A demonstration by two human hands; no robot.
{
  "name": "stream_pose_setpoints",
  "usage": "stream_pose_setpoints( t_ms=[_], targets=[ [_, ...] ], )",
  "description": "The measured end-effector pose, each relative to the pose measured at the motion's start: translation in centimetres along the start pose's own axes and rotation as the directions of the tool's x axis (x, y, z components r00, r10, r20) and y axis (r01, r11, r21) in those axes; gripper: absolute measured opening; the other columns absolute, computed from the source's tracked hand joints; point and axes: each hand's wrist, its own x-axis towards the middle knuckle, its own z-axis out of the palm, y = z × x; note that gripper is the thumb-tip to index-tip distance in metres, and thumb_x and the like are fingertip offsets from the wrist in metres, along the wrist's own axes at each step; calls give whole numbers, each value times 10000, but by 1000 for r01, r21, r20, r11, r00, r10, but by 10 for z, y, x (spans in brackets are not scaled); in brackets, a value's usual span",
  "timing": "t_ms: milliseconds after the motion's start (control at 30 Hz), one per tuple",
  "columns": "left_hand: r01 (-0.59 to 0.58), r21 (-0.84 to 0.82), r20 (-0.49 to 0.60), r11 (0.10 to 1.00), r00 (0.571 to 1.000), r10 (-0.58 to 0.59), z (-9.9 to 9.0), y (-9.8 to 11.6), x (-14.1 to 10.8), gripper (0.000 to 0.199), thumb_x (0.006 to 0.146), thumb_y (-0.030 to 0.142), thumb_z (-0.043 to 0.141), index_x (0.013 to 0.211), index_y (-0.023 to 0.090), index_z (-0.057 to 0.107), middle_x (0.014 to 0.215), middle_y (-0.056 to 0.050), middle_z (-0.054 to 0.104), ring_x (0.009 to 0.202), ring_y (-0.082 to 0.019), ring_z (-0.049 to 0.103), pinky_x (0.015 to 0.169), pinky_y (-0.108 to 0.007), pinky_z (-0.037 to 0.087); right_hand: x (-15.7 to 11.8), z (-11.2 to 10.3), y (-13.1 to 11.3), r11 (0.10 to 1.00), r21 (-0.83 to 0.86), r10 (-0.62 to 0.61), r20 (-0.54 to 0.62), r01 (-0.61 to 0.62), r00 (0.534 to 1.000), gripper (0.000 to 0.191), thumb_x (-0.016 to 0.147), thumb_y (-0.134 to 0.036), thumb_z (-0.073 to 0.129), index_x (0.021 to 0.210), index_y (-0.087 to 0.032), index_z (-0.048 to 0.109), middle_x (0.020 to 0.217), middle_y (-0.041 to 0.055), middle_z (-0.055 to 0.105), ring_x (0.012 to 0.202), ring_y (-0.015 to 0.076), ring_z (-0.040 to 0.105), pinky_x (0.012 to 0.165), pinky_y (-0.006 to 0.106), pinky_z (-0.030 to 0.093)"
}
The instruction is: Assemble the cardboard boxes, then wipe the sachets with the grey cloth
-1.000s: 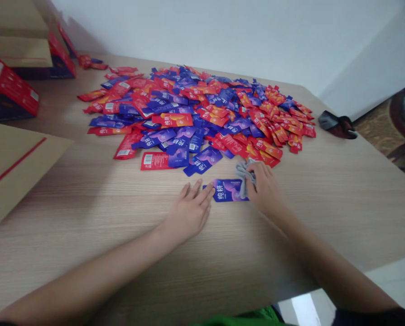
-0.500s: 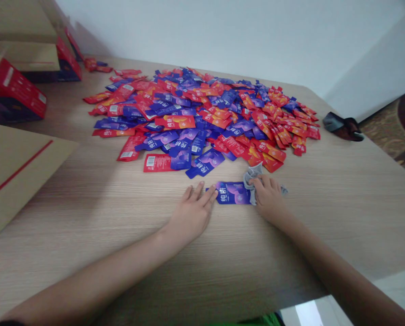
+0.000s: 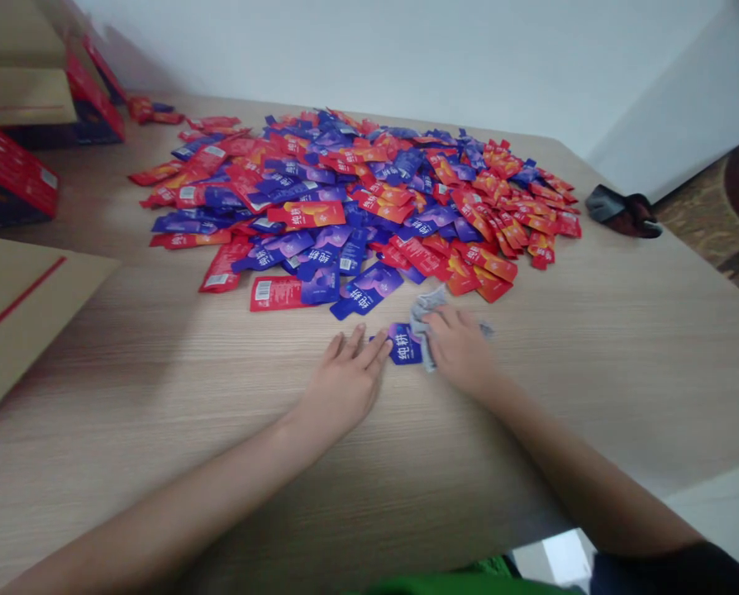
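Observation:
A blue-purple sachet with white characters lies flat on the table in front of me. Fingers of my left hand are stretched out, their tips resting on the sachet's left end. My right hand is closed on a grey cloth and presses it onto the sachet, covering its right part. Just beyond my hands spreads a big heap of red-orange and blue-purple sachets. One blue-purple sachet from the heap's near edge lies closest to my fingers.
Red-and-blue cartons stand at the left, with an open cardboard flap reaching over the table. A dark crumpled object lies near the right edge. A white wall rises behind the heap.
My right hand has slid the cloth leftward along the sachet, covering more of it. My left fingers stay on the sachet's left end. The camera view has shifted slightly.

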Motion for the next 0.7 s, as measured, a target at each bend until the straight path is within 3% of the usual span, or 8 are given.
stream_pose_setpoints(
  t_ms=[100, 167, 267, 333, 433, 500, 633, 700],
  targets=[
    [-9, -8, 24, 1000, 1000, 9, -3, -1, 1, 530, 931, 166, 383, 1456, 163, 451, 1552, -57, 398, 1389, -365, 406, 1069, -538, 411, -13, 1, 39, 990, -48, 129, -23, -130, 991, 295, 941, -205, 400, 1141, -165, 613, 1189, 151, 577, 979, 301, 492, 824, 420, 386],
    [-4, -3, 28, 1000, 1000, 4, -4, -1, 1, 526, 930, 163, 382, 1450, 152, 459, 1549, -65, 399, 1382, -370, 413, 1067, -544, 413, -13, -2, 46, 985, -19, 170, -49, -171, 984, 287, 941, -198, 391, 1124, -158, 608, 1157, 156, 583, 968, 304, 497, 819, 425, 392],
    [-6, 6, 6, 1000, 1000, 6, -5, 0, 0, 524, 931, 164, 386, 1450, 136, 457, 1553, -88, 391, 1378, -379, 418, 1059, -556, 419, -1, -8, 21, 984, 117, 146, -124, -132, 981, 272, 950, -204, 389, 1128, -149, 587, 1146, 155, 587, 1014, 299, 493, 853, 422, 394],
    [-12, 2, -7, 1000, 1000, 12, -4, 1, 0, 489, 943, 178, 386, 1414, 129, 505, 1513, -109, 456, 1379, -380, 416, 1062, -556, 418, 8, -10, -9, 986, 167, 43, -138, -19, 990, 265, 961, -223, 399, 1141, -162, 584, 1186, 145, 579, 1042, 289, 485, 870, 413, 388],
    [3, -8, 2, 1000, 1000, -3, -3, 2, 0, 403, 958, 210, 392, 1264, 125, 640, 1358, -131, 614, 1382, -368, 419, 1084, -539, 403, 12, -6, -42, 984, 120, -126, -47, 131, 991, 253, 965, -250, 427, 1132, -199, 611, 1179, 117, 594, 992, 286, 481, 827, 416, 377],
    [17, -9, 0, 1000, 1000, -17, -3, 2, 1, 404, 953, 207, 400, 1276, 139, 634, 1376, -122, 603, 1384, -360, 420, 1083, -535, 405, 5, -3, -46, 989, 63, -130, -5, 131, 991, 248, 961, -257, 438, 1112, -206, 628, 1179, 122, 596, 967, 290, 472, 810, 426, 366],
    [18, -11, 14, 1000, 1000, -18, -3, 2, 1, 529, 932, 177, 396, 1458, 175, 452, 1550, -67, 399, 1396, -364, 399, 1065, -555, 416, -17, 1, -15, 1000, -13, 4, -19, -5, 1000, 259, 949, -223, 425, 1101, -186, 633, 1239, 151, 563, 1006, 305, 459, 841, 436, 361],
    [20, -14, 36, 1000, 999, -19, -4, 2, 2, 545, 927, 172, 393, 1470, 168, 432, 1560, -60, 376, 1401, -369, 388, 1068, -555, 412, -24, 1, 9, 997, -40, 70, -10, -70, 998, 270, 943, -210, 410, 1104, -171, 623, 1226, 160, 563, 993, 311, 465, 827, 437, 371]
  ],
)
